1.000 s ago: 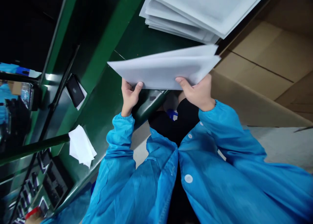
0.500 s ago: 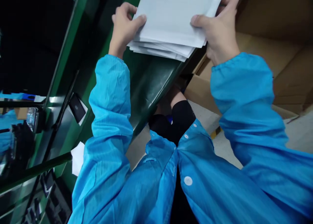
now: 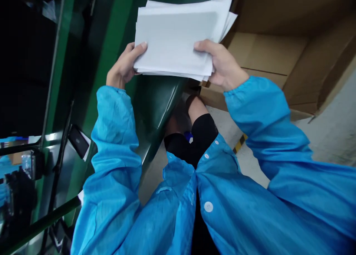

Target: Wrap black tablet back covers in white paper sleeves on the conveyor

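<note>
A stack of white sheets or flat white bags (image 3: 178, 36) is held up over the green bench (image 3: 155, 95). My left hand (image 3: 124, 66) grips the stack's near left corner, thumb on top. My right hand (image 3: 222, 66) grips the near right edge, thumb on top and fingers underneath. Both arms wear blue smock sleeves. The sheets fan out slightly at the far right corner.
Open cardboard boxes (image 3: 278, 51) stand on the floor to the right of the bench. A black phone-like device (image 3: 78, 141) lies on the bench at the left. A green rail (image 3: 41, 221) crosses the lower left. Grey floor with a yellow-black tape mark (image 3: 239, 143) lies below.
One second ago both hands held a few sheets apart from the pile. They laid them onto the pile, and now hold the whole stack, drawn back toward me.
</note>
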The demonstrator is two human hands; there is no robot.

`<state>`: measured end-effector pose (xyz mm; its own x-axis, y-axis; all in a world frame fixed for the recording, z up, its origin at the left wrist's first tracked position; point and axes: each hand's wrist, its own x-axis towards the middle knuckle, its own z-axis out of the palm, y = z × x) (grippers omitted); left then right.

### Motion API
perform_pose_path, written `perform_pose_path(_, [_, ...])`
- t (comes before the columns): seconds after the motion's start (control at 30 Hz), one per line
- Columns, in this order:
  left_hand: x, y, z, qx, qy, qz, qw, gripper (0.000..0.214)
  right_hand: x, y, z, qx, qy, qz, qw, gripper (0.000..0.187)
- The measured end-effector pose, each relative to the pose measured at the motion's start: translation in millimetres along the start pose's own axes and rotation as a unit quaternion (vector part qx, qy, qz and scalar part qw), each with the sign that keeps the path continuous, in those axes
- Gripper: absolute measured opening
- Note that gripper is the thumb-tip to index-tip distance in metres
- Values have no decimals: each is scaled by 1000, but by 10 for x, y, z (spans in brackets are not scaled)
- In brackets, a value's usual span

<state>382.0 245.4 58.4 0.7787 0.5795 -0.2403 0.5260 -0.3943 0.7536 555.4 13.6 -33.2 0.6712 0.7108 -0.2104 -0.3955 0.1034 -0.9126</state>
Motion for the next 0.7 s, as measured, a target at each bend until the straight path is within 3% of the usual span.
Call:
perform_pose_path(0.07, [-9,86,264,-73,-17,5,997,60,-220,-156,-223,76,-44,44,995,45])
perform_pose_path(0.17, [17,260,736,-116,-39,90,988,67,-482,-291,-648,102,-23,4,995,63])
perform_pose_path(0.3, [106,499,1315,-120,-54,234,963,86,-691,-266,-1335,21,57,-90,994,63])
perform_pose_path(0.43, [239,560,1740,-92,-78,373,920,100,-837,-220,-1956,-93,91,-182,975,67])
perform_pose_path(0.53, [326,496,2034,-57,-112,383,915,107,-985,-239,-2240,-142,124,-202,961,71])
perform_pose_path(0.7, [397,395,2511,-59,-168,299,938,129,-1312,-180,-2437,-145,239,-132,951,94])
